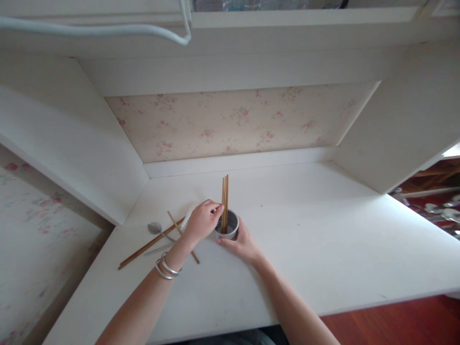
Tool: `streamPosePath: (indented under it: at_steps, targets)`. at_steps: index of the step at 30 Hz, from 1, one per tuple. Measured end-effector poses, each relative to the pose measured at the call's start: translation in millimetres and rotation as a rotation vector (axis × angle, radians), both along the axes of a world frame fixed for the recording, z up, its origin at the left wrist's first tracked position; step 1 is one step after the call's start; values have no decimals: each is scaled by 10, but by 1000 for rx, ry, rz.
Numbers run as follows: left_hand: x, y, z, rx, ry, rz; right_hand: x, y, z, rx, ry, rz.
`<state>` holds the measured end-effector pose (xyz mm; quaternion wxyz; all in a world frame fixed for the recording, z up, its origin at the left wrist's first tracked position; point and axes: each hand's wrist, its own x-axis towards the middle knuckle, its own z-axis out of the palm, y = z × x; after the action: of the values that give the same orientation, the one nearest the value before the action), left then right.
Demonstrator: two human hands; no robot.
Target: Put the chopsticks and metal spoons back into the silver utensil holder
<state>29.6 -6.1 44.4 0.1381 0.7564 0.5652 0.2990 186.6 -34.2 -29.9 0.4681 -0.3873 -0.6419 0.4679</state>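
Observation:
Several wooden chopsticks (225, 191) stand almost upright in a small round cup (223, 235) with a grey inside. My left hand (203, 221) is closed at the chopsticks, thumb and fingers pinching at their side above the cup's rim. Around the right side and front of the cup wraps my right hand (241, 243). Left of them, a metal spoon (155, 228) lies among loose chopsticks (138, 252), one of which crosses over the others (174, 220). A white object (187, 214) is partly hidden behind my left hand.
The white tabletop (323, 230) sits in a recess between a left side panel (89, 139) and a right side panel (391, 120). Floral wallpaper (233, 122) covers the back. Overhead are a cabinet shelf (251, 72) and a white tube (89, 31). Reddish flooring (395, 318) shows lower right.

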Motion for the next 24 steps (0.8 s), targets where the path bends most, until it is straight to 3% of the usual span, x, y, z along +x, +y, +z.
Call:
streamPosePath:
  at_steps: [4, 7, 10, 15, 19, 21, 24]
  targets:
    - [-30, -11, -23, -44, -109, -17, -1, 5, -6, 8, -6, 4]
    - [-67, -101, -102, -105, -331, 7, -6, -1, -10, 18, 8, 6]
    - [-71, -279, -270, -177, -551, 3, -14, -8, -12, 21, 14, 11]
    - [51, -502, -549, -302, -800, -139, -25, -10, -57, 1, 29, 27]
    - [135, -492, -555, -254, -844, -128, 36, -103, -78, -18, 24, 47]
    - [150, -479, -529, -222, -857, -132, 91, -213, -14, -7, 18, -21]
    - [160, -483, -530, -216, -909, -139, 116, -413, 224, 141, -26, -301]
